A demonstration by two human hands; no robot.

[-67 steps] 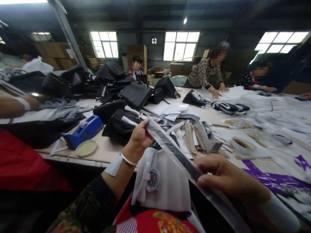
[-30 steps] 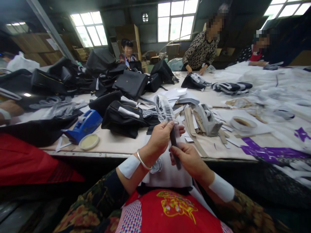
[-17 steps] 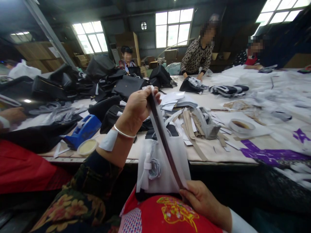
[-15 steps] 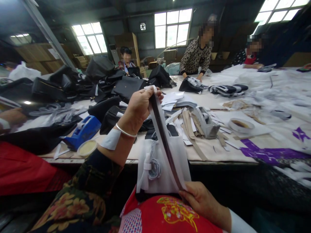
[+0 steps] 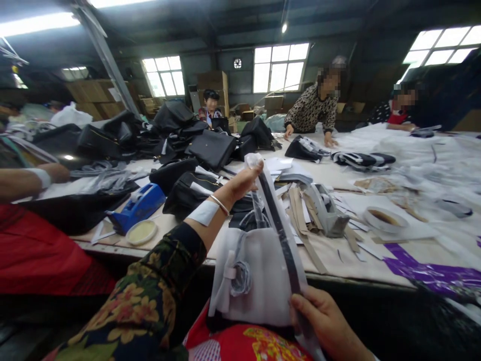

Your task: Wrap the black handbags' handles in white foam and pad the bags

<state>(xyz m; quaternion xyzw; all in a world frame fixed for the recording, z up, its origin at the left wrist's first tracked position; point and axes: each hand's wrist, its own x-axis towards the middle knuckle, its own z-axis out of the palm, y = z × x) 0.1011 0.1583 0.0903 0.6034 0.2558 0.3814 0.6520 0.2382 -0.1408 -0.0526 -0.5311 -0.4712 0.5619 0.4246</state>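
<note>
A long dark strap (image 5: 280,225), edged with white wrapping sheet, stretches slantwise between my hands. At its upper end, my left hand (image 5: 246,181) is closed on the strap and a crumpled bit of white sheet. My right hand (image 5: 326,318) pinches the strap lower down, and its tail hangs below the fingers. Behind the strap a bag wrapped in white foam sheet (image 5: 263,276) leans on my lap against the table edge. A coiled, wrapped cord (image 5: 240,278) is fixed to the bag's front. Dark straps in clear wrap (image 5: 255,213) rise behind the bag's top.
A blue tape dispenser (image 5: 137,208), a round lid (image 5: 141,232), a grey tape dispenser (image 5: 330,215) and a tape roll (image 5: 386,220) lie on the table. Black bags (image 5: 212,148) are heaped beyond. Another person's arm (image 5: 33,180) reaches in from the left; other people stand across the table.
My view has tilted up slightly. My left hand has shifted right, and my right hand now grips with more strap tail showing below it. A person across the table has moved their hands apart, off a black bag.
</note>
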